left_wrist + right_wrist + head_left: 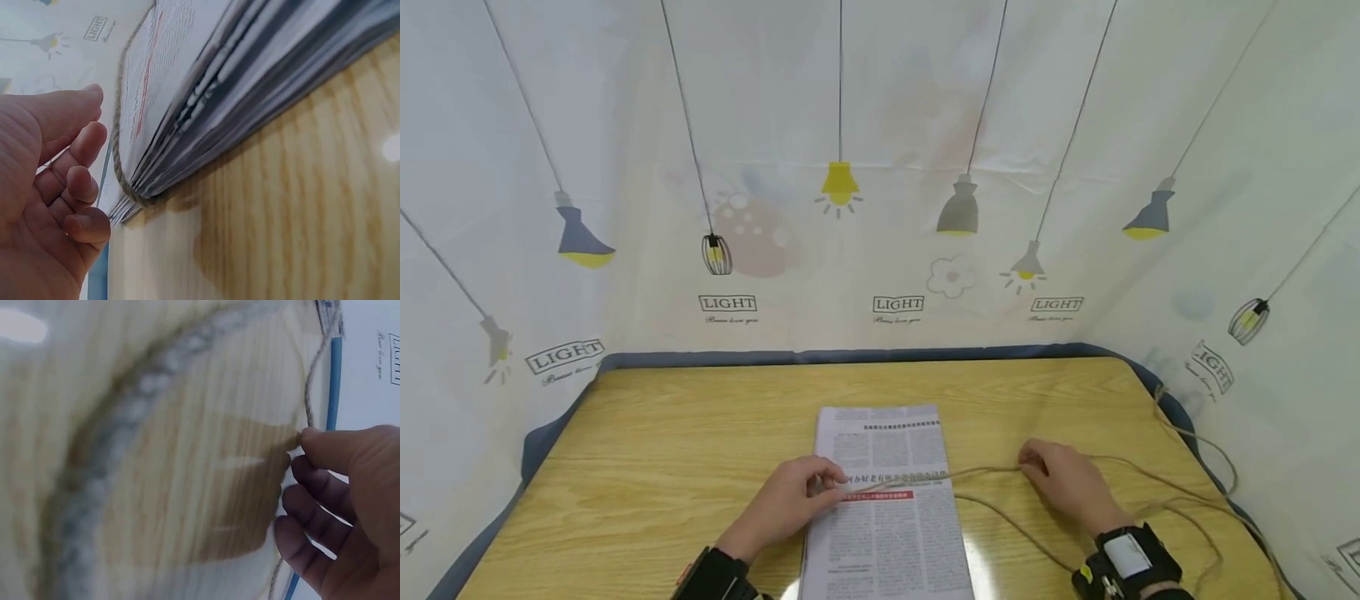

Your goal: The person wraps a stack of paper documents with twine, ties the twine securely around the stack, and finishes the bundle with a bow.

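A stack of folded newspapers (887,550) lies on the table in the head view. A thin twisted rope (985,469) crosses over its top, and the left wrist view shows this rope (117,125) bending round the stack's left edge and going beneath. Another length emerges on the right side. My left hand (793,500) hovers at that left edge, fingers loosely curled, with nothing between them. To the right of the papers, my right hand (1067,487) pinches the rope between thumb and forefinger; the right wrist view shows the strand (310,394) leading up from the fingertips.
Loose rope (1225,467) trails in curves over the right side of the wood-grain table (685,433) and along its edge. A pale curtain (880,100) printed with lamps rises behind and at both sides. Both wrists wear black straps.
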Action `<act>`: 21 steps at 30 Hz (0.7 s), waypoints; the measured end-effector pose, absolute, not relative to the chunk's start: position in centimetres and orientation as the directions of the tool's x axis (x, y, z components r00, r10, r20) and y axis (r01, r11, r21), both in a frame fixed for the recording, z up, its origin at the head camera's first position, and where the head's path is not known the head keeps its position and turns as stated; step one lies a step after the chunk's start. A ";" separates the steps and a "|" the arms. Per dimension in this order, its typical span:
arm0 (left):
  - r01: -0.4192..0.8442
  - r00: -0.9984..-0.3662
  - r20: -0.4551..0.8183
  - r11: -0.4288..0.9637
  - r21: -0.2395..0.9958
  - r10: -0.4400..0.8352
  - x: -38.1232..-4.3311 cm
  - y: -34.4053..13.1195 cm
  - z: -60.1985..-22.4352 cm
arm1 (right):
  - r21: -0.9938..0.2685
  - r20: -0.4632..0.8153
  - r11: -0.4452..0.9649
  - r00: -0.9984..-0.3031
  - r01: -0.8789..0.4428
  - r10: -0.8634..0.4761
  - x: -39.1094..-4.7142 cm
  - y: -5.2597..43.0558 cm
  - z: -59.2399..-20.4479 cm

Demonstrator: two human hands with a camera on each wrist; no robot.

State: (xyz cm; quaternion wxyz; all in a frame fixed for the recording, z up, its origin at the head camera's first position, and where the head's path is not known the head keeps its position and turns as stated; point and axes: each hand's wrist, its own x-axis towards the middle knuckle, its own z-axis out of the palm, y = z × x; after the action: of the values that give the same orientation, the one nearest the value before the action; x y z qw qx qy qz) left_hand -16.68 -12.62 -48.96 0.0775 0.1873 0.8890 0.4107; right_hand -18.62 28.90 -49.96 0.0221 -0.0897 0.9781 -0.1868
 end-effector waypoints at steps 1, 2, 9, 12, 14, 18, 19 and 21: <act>0.264 -0.919 0.012 0.593 0.761 0.394 -16.7 -12.6 -48.9 | -0.382 -0.021 0.908 -0.981 -0.170 -0.192 -18.5 28.8 -49.8; 0.257 -0.920 0.006 0.592 0.764 0.391 -16.7 -12.6 -48.9 | -0.398 -0.035 0.902 -0.979 -0.169 -0.199 -18.3 28.8 -49.7; 0.244 -0.918 -0.009 0.584 0.774 0.396 -16.9 -12.5 -48.7 | -0.482 -0.033 0.859 -0.976 -0.174 -0.216 -16.9 29.1 -48.3; 0.253 -0.916 -0.002 0.582 0.773 0.401 -16.9 -12.4 -48.7 | -0.430 -0.040 0.898 -0.992 -0.094 -0.123 -15.8 30.2 -47.4; 0.252 -0.917 0.000 0.579 0.775 0.399 -16.9 -12.4 -48.6 | -0.369 -0.081 0.929 -0.996 -0.006 -0.039 -15.1 31.2 -46.8; 0.241 -0.923 0.000 0.580 0.778 0.384 -16.9 -12.6 -48.5 | -0.307 -0.221 0.944 -0.974 0.117 0.049 -13.6 33.8 -46.0; 0.236 -0.925 -0.002 0.580 0.780 0.379 -16.9 -12.6 -48.5 | -0.310 -0.262 0.940 -0.963 0.144 0.061 -13.3 34.3 -46.0; 0.236 -0.928 0.005 0.578 0.781 0.372 -16.8 -12.6 -48.5 | -0.306 -0.323 0.933 -0.943 0.186 0.082 -12.8 35.2 -46.1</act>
State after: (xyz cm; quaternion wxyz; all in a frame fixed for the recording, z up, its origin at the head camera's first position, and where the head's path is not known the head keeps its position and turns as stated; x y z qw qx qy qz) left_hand -16.83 -12.63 -48.49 0.0801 0.1718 0.8846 0.4260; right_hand -12.76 35.20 -46.10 0.1545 0.0692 0.9710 -0.1688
